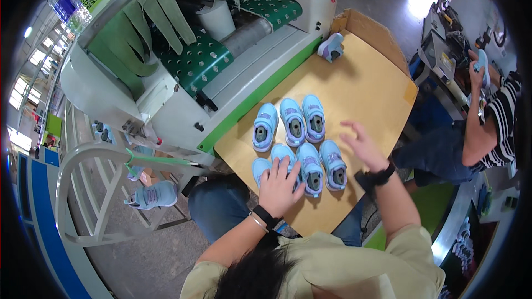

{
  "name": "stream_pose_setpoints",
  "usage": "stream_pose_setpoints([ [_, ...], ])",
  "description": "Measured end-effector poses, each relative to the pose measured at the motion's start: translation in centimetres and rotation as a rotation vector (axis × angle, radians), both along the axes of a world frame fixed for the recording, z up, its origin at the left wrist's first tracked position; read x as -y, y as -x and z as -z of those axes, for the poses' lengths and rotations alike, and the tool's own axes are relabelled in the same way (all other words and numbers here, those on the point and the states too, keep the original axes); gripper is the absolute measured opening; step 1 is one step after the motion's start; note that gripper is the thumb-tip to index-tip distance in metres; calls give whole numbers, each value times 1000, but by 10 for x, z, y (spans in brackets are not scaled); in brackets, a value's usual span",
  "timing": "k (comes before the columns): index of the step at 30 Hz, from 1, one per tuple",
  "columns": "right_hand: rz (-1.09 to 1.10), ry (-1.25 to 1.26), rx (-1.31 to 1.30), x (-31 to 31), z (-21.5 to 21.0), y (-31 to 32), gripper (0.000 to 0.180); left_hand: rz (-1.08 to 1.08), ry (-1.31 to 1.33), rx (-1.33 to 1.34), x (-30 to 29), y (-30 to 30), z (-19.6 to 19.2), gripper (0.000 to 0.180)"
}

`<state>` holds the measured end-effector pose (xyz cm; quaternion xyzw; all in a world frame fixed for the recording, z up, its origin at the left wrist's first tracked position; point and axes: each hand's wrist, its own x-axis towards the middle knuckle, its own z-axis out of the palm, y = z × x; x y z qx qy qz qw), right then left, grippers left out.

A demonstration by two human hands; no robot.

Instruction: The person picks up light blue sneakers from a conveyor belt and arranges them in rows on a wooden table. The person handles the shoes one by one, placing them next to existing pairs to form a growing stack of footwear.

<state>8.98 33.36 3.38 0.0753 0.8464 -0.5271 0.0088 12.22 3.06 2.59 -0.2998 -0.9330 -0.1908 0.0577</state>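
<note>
At the lower edge of the frame sit the person's pale shirt and dark hair, with bare forearms reaching up toward the middle. The left hand, a black band at its wrist, lies palm down with fingers spread over the left part of the front row of light-blue shoes; the second shoe from the left is mostly under it, and whether the fingers grasp that shoe I cannot tell. The right hand is loose and holds nothing, its fingers spread in the air to the right of the rows, near the rightmost shoe of the front four but apart from it. Just beyond, the back row has three more shoes standing side by side, toes toward the top of the frame. All stand on the tan table. At left, a metal rack has a blue shoe on it. A lone shoe lies at the table's far end, upper right of centre, well apart from both hands. Across the upper left stands a machine with a green belt and hanging strips. At the right edge, a co-worker in stripes holds another light-blue shoe.
</note>
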Motion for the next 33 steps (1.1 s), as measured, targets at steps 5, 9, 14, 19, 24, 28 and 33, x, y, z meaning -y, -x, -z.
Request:
stream_pose_setpoints([
  [5,5,-472,-159,-37,10,179,46,-35,4,52,5,0,-3,58],
  [9,70,-876,-7,-54,30,318,53,-39,18,114,6,-4,5,59],
  [14,349,-822,-344,-105,140,368,55,-10,-54,98,4,-3,13,59],
  [19,394,-559,-292,-83,136,370,52,-80,-80,91,3,-16,15,59],
  [24,507,-527,-177,-79,112,326,56,-77,-66,62,3,-12,19,59],
  [28,415,-578,-146,-97,116,245,84,-57,-52,34,3,-4,12,56],
  [33,182,-797,-357,-87,65,69,70,-52,-31,29,0,-1,14,54],
])
